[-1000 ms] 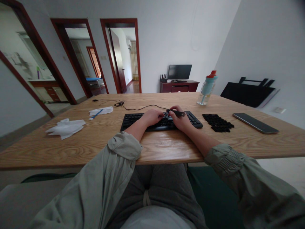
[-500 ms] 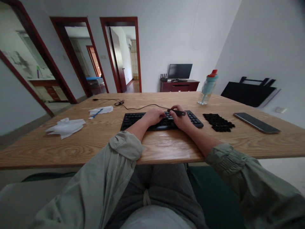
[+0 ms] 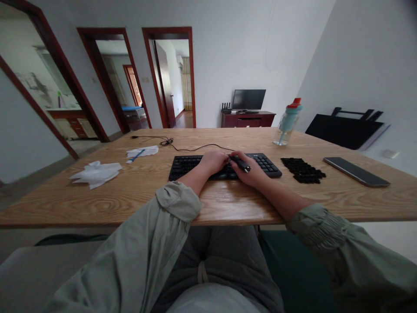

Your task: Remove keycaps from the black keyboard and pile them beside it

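Note:
A black keyboard lies on the wooden table in front of me, and both hands are over its middle. My right hand is closed around a short dark tool with a thick handle, its handle end pointing toward me at the right. The tool's other end is down between my hands, where I cannot see its shape. Beside it, touching or nearly touching my right fingers, is my left hand. Its fingers are pinched together; whatever they hold is hidden. Right of the keyboard lies a patch of loose black keycaps.
At the right are a dark phone-like slab and a clear bottle with a red and teal lid. A cable runs behind the keyboard. Crumpled white tissue and a blue stick-like brush on white paper lie left.
My hands have come together over the keyboard. The tool in my right hand has tilted, its handle end swinging down toward me. The whole view has shifted slightly.

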Motion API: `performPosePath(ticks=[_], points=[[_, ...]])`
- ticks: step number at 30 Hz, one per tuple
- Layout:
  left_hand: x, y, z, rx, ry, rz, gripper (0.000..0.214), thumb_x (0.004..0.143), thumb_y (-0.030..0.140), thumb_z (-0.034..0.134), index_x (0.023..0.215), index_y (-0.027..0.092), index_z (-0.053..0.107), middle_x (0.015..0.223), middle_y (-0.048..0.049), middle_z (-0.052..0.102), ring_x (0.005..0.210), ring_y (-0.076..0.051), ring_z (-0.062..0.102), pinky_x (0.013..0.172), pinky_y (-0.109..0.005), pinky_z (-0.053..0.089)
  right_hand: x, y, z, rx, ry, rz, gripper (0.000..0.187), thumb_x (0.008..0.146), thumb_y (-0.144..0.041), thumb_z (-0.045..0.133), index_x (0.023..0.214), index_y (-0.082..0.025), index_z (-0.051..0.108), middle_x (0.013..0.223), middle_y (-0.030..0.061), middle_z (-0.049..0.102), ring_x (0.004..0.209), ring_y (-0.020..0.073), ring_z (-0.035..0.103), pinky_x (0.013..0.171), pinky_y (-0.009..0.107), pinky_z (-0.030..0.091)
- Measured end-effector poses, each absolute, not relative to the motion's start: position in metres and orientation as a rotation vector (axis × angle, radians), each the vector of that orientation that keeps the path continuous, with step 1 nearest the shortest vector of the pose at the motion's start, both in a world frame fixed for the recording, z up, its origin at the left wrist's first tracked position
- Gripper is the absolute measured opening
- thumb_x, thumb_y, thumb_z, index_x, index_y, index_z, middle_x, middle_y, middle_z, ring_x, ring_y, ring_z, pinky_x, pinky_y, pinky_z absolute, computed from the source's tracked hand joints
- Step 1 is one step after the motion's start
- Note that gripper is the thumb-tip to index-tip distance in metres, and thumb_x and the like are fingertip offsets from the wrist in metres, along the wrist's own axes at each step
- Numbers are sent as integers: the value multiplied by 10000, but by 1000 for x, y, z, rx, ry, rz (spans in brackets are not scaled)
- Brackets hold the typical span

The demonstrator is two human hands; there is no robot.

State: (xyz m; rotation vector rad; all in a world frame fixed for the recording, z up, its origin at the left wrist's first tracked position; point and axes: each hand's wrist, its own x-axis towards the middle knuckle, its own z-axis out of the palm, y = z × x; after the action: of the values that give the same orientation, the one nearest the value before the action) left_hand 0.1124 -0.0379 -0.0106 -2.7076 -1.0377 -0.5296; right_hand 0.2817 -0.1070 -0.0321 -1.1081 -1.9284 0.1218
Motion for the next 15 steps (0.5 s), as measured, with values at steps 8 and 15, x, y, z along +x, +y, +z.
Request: performPosePath(ticks=[8,15], points=[[111,-31,-11,-2760,-940,-555,323,933,336,453,997,209,744,963,-96,727,919,-255,664,802,-346,493,289,-95,-34,-1096,-1827,235,264,878,-427,515,1062,-242,555,943,44,660,851,214,611,816,387,491],[105,-30,-5,-2916,-885,-602,299,917,250,472,1055,239,738,1002,-41,737,940,-196,650,850,-299,485,290,-87,-32,-1096,-1739,425,266,857,-403,505,1057,-227,520,797,11,642,770,196,607,773,358,483]])
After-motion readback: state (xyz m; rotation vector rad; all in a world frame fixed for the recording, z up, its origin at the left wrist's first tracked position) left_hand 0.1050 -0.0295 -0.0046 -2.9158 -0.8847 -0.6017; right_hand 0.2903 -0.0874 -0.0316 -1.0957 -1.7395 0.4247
